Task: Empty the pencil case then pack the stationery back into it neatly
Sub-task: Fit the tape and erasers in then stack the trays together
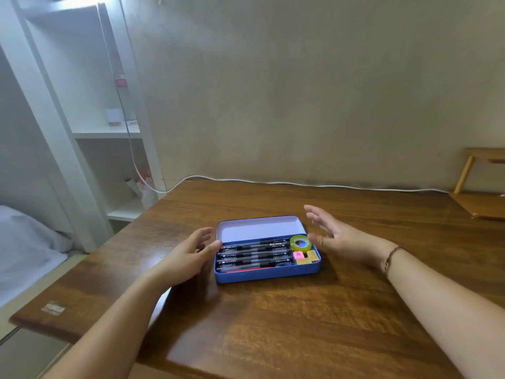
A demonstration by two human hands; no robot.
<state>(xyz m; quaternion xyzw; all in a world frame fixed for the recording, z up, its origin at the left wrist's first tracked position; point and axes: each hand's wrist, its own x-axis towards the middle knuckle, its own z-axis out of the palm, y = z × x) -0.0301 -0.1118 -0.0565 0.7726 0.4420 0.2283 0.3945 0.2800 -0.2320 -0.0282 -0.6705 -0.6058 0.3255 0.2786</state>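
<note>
Open pencil case [266,272] on the wooden table [300,324], a hand on either side — nothing held.

The lid stands tipped back toward the wall, so the contents show: black pens [254,255] in tidy rows filling the left part, a tape roll [300,242], a pink eraser [298,254] and a yellow eraser [311,257] tucked at the right end. Left hand [188,254] has relaxed, spread fingers, tips just beside the case's left wall, maybe touching. Right hand [332,235] hovers spread near the lid's right corner — probably to steady the case or shut the lid. Packed or not yet emptied: cannot tell.
</note>
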